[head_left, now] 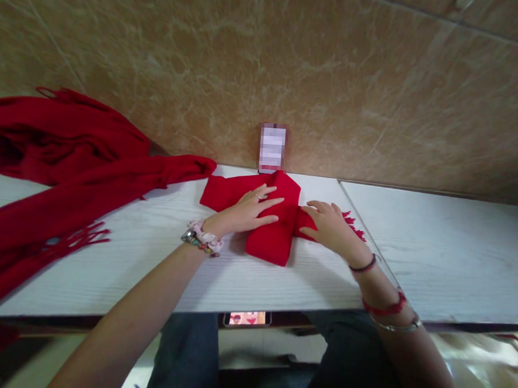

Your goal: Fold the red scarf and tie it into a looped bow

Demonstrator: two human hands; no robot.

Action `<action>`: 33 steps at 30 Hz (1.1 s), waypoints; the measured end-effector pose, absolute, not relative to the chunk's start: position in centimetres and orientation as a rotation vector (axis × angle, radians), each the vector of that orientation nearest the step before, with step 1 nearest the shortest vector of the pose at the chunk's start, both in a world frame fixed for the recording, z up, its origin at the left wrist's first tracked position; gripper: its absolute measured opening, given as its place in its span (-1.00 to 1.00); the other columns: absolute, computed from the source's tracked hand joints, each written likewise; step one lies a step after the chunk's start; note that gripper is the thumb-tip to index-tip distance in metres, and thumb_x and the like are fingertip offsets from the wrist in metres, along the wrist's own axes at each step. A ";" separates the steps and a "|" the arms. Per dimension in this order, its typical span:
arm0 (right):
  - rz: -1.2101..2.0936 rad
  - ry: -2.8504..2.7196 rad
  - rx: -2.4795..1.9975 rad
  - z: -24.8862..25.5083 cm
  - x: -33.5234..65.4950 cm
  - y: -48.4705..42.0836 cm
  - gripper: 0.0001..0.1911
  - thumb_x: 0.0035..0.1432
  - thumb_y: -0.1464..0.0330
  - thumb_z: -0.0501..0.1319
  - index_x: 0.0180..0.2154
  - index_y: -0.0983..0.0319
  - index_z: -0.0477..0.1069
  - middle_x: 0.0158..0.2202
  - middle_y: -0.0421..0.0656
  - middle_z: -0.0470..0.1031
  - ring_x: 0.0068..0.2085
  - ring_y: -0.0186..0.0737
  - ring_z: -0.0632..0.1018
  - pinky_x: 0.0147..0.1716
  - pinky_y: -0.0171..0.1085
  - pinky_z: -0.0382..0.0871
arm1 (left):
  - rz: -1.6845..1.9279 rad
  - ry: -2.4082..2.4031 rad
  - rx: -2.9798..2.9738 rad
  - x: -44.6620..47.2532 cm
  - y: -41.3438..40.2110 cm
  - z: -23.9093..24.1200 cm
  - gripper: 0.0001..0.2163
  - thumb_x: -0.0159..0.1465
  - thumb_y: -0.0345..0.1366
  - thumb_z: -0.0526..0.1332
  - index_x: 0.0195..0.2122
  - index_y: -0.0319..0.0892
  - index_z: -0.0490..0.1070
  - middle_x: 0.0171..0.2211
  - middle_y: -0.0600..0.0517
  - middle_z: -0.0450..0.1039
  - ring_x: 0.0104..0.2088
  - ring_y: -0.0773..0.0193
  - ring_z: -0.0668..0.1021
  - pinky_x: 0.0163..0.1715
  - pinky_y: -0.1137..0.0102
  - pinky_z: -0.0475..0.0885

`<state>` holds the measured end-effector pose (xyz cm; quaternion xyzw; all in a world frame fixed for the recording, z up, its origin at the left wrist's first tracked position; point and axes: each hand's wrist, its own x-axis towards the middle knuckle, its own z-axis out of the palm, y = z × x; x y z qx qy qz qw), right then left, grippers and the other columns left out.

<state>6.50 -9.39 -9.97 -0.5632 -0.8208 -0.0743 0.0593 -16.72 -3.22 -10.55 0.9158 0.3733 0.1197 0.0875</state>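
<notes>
A small red cloth (269, 241), folded into a cross-like shape with a fringe at its right end, lies on the white table (150, 257) near the wall. My left hand (247, 212) rests flat on the cloth's left and middle part, fingers stretched out, a ring on one finger. My right hand (333, 226) lies on the cloth's right flap, fingers slightly curved and pressing down. Both wrists carry bracelets.
A large red fringed scarf (67, 165) is heaped across the table's left side and hangs over its edge. A brown marble wall (293, 61) rises right behind the table. A phone (248, 318) sits below the table's front edge, above my lap. A seam (362, 224) splits the tabletop.
</notes>
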 end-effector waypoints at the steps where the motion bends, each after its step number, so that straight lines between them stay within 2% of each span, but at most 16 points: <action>1: -0.219 -2.546 -1.631 -10.2 6.2 -10.1 -0.58 0.18 0.30 0.22 0.06 0.32 0.36 0.11 0.11 0.39 0.13 0.09 0.39 0.09 0.09 0.24 | 0.243 1.087 2.730 -16.6 -3.4 -10.7 -0.54 0.37 -0.06 0.01 0.28 0.08 0.11 0.37 0.02 -0.07 0.36 0.05 -0.03 0.29 0.09 -0.06; 3: -0.198 -2.643 -1.522 -10.8 5.5 -11.0 -0.64 0.20 0.37 0.18 0.03 0.34 0.38 0.08 0.09 0.42 0.12 0.01 0.40 0.08 -0.03 0.29 | 0.106 1.098 2.718 -16.5 -3.5 -11.1 -0.53 0.38 -0.05 -0.01 0.30 0.09 0.06 0.39 0.03 -0.12 0.37 0.04 -0.07 0.29 0.03 -0.12; 7: -0.286 -2.695 -1.554 -11.4 4.6 -10.9 -0.69 0.22 0.59 0.01 -0.08 0.37 0.42 -0.04 0.09 0.49 -0.01 -0.10 0.50 -0.02 -0.21 0.35 | 0.124 1.131 2.712 -16.6 -3.4 -11.7 -0.51 0.39 -0.04 -0.06 0.33 0.09 -0.02 0.40 0.03 -0.23 0.38 0.08 -0.11 0.29 0.06 -0.15; 14: -0.333 -2.646 -1.632 -9.9 4.3 -10.7 -0.73 0.26 0.57 -0.01 -0.19 0.33 0.46 -0.18 0.05 0.56 -0.16 -0.11 0.54 -0.16 -0.24 0.35 | 0.147 1.162 2.677 -16.6 -3.4 -11.8 -0.51 0.39 -0.03 -0.09 0.33 0.10 -0.02 0.40 0.03 -0.22 0.38 0.08 -0.15 0.28 -0.01 -0.22; 19: -0.248 -2.684 -1.413 -9.2 4.6 -11.9 -0.71 0.23 0.58 0.02 -0.17 0.28 0.48 -0.21 -0.02 0.56 -0.19 -0.18 0.54 -0.13 -0.24 0.34 | 0.165 1.218 2.625 -16.7 -3.2 -11.9 -0.54 0.40 -0.05 -0.13 0.32 0.13 0.00 0.40 0.05 -0.19 0.37 0.03 -0.11 0.27 -0.01 -0.17; 23: -0.160 -2.770 -1.371 -9.7 4.4 -12.2 -0.73 0.20 0.58 0.06 -0.17 0.28 0.49 -0.16 -0.04 0.52 -0.16 -0.19 0.53 -0.16 -0.26 0.38 | 0.191 1.248 2.630 -16.6 -2.9 -12.2 -0.52 0.39 -0.05 -0.10 0.32 0.08 0.02 0.36 0.00 -0.02 0.36 0.02 -0.04 0.27 -0.02 -0.16; 26: -0.214 -2.774 -1.407 -10.1 4.0 -12.0 -0.75 0.23 0.57 0.04 -0.21 0.29 0.48 -0.19 -0.04 0.51 -0.18 -0.20 0.52 -0.18 -0.28 0.37 | 0.232 1.242 2.630 -16.0 -2.7 -11.9 -0.56 0.39 -0.10 -0.07 0.28 0.01 0.14 0.29 -0.04 0.17 0.33 0.06 0.10 0.26 -0.05 -0.13; 30: -0.256 -2.712 -1.469 -10.5 3.9 -11.6 -0.75 0.25 0.57 0.02 -0.25 0.28 0.46 -0.25 -0.06 0.53 -0.25 -0.23 0.52 -0.28 -0.33 0.33 | 0.266 1.339 2.535 -14.3 -1.6 -11.1 -0.58 0.36 -0.13 -0.01 0.22 -0.04 0.25 0.18 -0.06 0.34 0.20 0.08 0.34 0.19 0.08 0.13; 33: -0.281 -2.648 -1.520 -10.5 4.1 -11.4 -0.76 0.26 0.55 0.02 -0.25 0.27 0.45 -0.26 -0.06 0.53 -0.28 -0.24 0.52 -0.32 -0.33 0.30 | 0.263 1.471 2.480 -12.8 -0.3 -10.5 -0.56 0.30 -0.11 0.09 0.20 -0.03 0.29 0.14 -0.07 0.39 0.14 0.00 0.41 0.11 0.09 0.23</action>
